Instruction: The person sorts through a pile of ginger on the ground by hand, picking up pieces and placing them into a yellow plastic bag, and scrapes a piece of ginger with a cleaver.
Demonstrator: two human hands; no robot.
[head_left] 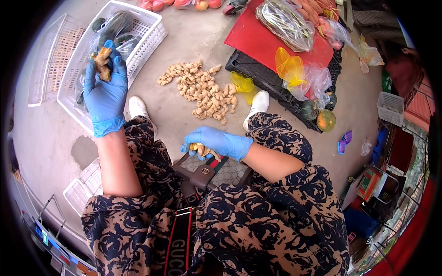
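Note:
My left hand (108, 94), in a blue glove, is raised over the edge of a white crate. Its fingers curl round a knobbly piece of ginger root (103, 63). Lower down, above a patterned handbag (221, 171) on my lap, my right hand (216, 141) is closed round more ginger root (205, 151), partly covered by the gloved fingers. On the floor between my white shoes lies a spread-out pile of ginger (202, 89).
At the left, a white plastic crate (149, 25) holds bagged dark green squash. A red board (244, 34) on black crates (248, 69) carries bagged produce at the right. Yellow mesh bags (290, 64) and a round squash (326, 120) are beside it.

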